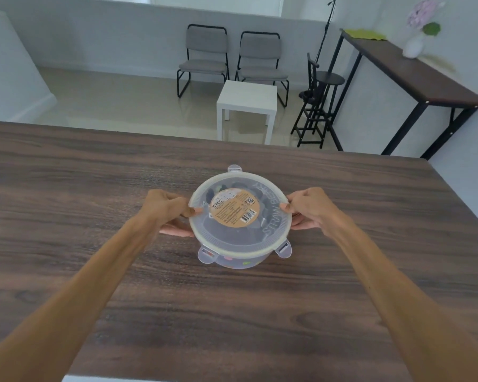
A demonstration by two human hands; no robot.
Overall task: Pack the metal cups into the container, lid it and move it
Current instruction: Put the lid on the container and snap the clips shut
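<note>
A round, translucent plastic container stands in the middle of the dark wooden table. Its clear lid lies on top, with a round tan label in the centre. Dark shapes of the metal cups show dimly through the lid. The lid's three visible latch tabs stick outward. My left hand grips the container's left side, thumb on the lid's rim and fingers underneath. My right hand grips the right side the same way.
The table's far edge runs just behind the container and its right edge slants away. Beyond it, on the floor, are a small white side table, two grey chairs, a black stool and a narrow console table with a vase.
</note>
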